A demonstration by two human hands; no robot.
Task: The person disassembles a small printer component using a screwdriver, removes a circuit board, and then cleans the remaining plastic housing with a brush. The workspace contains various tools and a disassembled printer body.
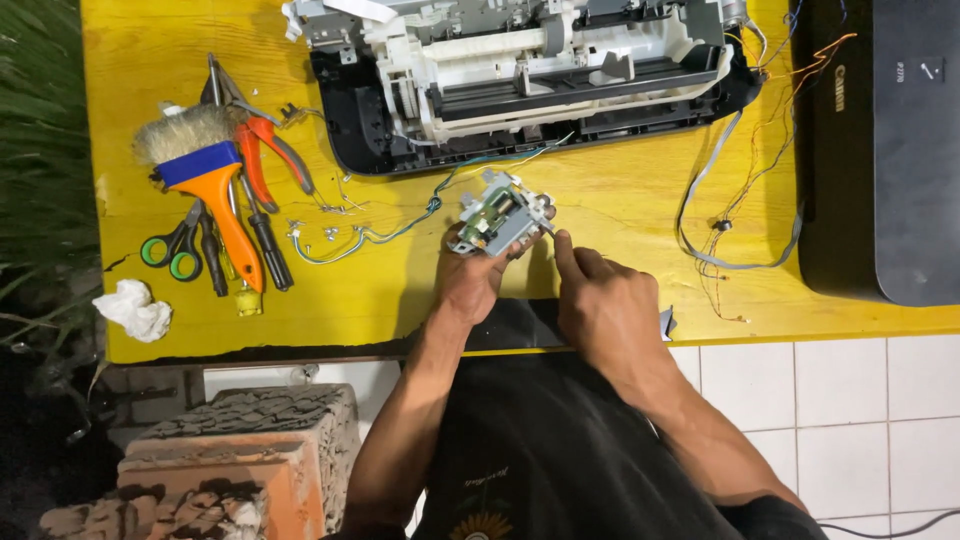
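Observation:
My left hand (470, 278) holds up a small grey and white printer part (497, 217) with a metal bracket, just above the yellow table (620, 190). Thin green and blue wires (400, 230) trail from the part to the left across the table. My right hand (605, 305) is right beside it, its forefinger and thumb pinching a thin tool or pin whose tip touches the part's right edge. A dismantled printer (530, 70) with white inner frame and black base lies at the far side of the table.
At the left lie a paintbrush with orange handle (215, 190), orange-handled pliers (265, 150), green-handled scissors (170, 250), screwdrivers and a crumpled tissue (135, 308). A black printer (880, 150) stands at right, loose wires (740, 200) beside it. Bricks (240, 450) sit below the table.

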